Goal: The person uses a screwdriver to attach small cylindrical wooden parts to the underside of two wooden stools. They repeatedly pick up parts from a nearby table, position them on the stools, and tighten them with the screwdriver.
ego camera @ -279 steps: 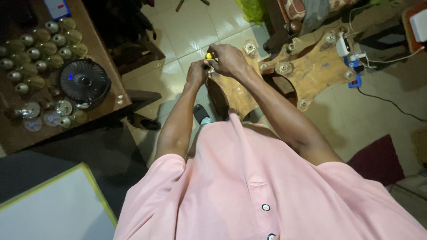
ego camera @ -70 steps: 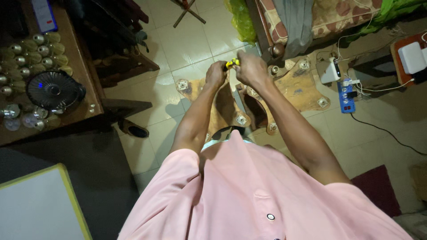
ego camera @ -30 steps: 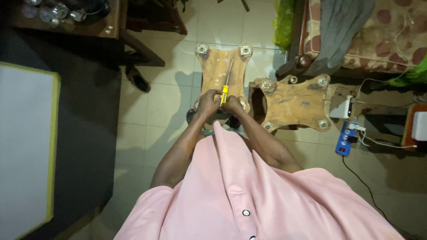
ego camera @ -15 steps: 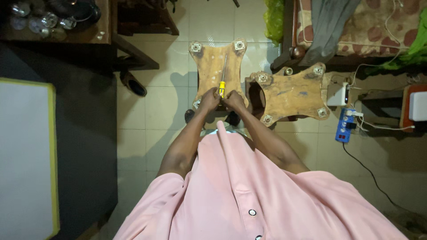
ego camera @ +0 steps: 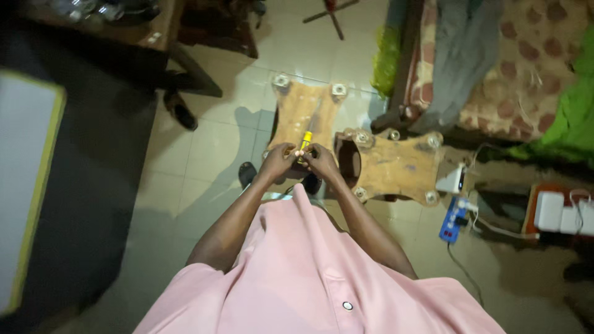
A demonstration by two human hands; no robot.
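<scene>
A dark table (ego camera: pixel 93 185) fills the left of the room. Over the tiled floor, a person in a pink shirt (ego camera: pixel 309 278) brings the left hand (ego camera: pixel 277 162) and right hand (ego camera: pixel 322 162) together, fingers of both closed around a yellow-handled screwdriver (ego camera: pixel 305 143) above one wooden board (ego camera: pixel 303 114) with corner casters. A second wooden board (ego camera: pixel 396 167) lies beside it, a blue power strip (ego camera: pixel 453 219) farther right.

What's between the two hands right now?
In the head view, a small yellow tool sits between the left hand and right hand.
</scene>
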